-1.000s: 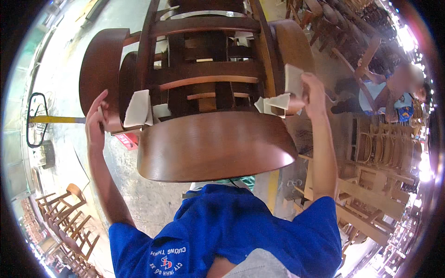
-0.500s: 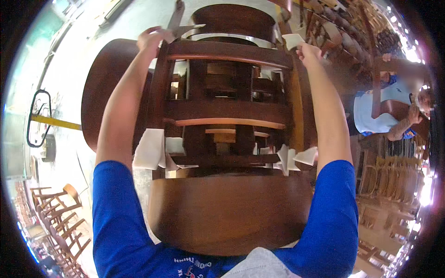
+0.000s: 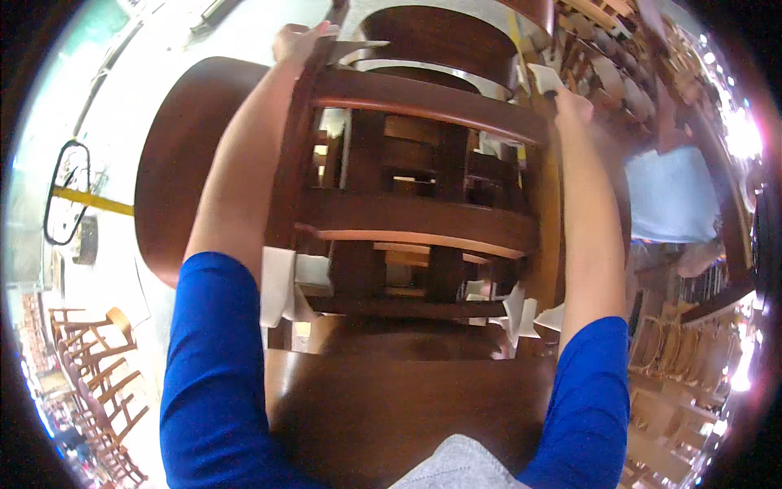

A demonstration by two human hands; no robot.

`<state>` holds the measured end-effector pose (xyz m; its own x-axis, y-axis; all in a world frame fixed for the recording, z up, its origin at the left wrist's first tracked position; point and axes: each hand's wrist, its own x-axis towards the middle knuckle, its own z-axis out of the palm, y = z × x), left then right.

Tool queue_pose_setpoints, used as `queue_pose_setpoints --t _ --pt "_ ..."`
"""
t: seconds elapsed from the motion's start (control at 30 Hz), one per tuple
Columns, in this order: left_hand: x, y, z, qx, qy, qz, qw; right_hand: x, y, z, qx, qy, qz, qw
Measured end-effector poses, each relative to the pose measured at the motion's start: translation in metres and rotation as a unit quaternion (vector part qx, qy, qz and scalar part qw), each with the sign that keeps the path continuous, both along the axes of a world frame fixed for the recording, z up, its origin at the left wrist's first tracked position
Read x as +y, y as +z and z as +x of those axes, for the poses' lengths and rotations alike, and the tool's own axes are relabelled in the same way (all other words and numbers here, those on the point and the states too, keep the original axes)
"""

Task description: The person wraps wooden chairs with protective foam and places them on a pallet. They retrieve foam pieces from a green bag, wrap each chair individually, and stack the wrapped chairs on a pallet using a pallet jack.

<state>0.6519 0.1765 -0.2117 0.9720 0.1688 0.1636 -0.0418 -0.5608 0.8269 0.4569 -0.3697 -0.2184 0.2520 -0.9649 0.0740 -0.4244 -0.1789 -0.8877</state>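
Note:
In front of me is a dark brown wooden chair (image 3: 423, 218), its legs and crossbars showing, among stacked chairs. My left hand (image 3: 296, 46) is closed around its far left leg, beside a pale padding sheet (image 3: 352, 50). At the far right leg my right hand (image 3: 573, 107) is closed too, next to another white padding piece (image 3: 544, 78); its fingertips are partly hidden. Nearer me, white folded padding (image 3: 278, 285) sits at the left corner and more padding (image 3: 516, 314) at the right. A broad brown wooden panel (image 3: 407, 399) lies closest to my body.
Curved brown panels stand at the left (image 3: 191, 163) and far side (image 3: 440, 45). A yellow bar with a black loop handle (image 3: 69, 191) is further left. Rows of chairs (image 3: 102, 375) fill the lower left. At the right a person in light blue (image 3: 672, 196) stands beside wooden chair parts.
My view has shifted, so the chair and both hands sit further right. My hands remain at the far legs. The person on the right has moved, with a chair part now covering their upper body.

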Motion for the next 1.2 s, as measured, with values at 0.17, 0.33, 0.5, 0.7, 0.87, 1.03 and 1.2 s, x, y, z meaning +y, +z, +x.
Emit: queue_pose_setpoints --t 0.17,0.33,0.5,0.7,0.87,1.03,1.2 --pt "-0.001 -0.002 0.023 -0.024 -0.012 0.028 0.999 0.011 -0.002 0.007 -0.023 0.001 0.018 1.0" --pt "0.002 0.002 0.016 0.042 0.02 -0.043 0.998 0.014 0.009 -0.013 -0.004 -0.001 -0.017 1.0" --pt "0.027 0.048 -0.044 -0.042 0.102 -0.032 0.993 0.058 0.036 -0.075 0.007 0.113 -0.151 0.982" --pt "0.111 0.139 -0.217 0.017 -0.013 -0.475 0.88 0.149 0.073 -0.23 -0.024 0.385 -0.206 0.899" --pt "0.233 0.177 -0.422 -0.145 -0.165 0.241 0.945 0.17 0.149 -0.428 0.074 0.58 -0.074 0.808" --pt "0.326 0.042 -0.645 0.064 -0.06 -0.602 0.794 0.101 0.085 -0.62 -0.151 0.286 -0.032 0.946" --pt "0.309 -0.176 -0.91 0.375 0.224 -0.479 0.761 0.106 -0.205 -0.781 0.175 0.13 -0.012 0.976"
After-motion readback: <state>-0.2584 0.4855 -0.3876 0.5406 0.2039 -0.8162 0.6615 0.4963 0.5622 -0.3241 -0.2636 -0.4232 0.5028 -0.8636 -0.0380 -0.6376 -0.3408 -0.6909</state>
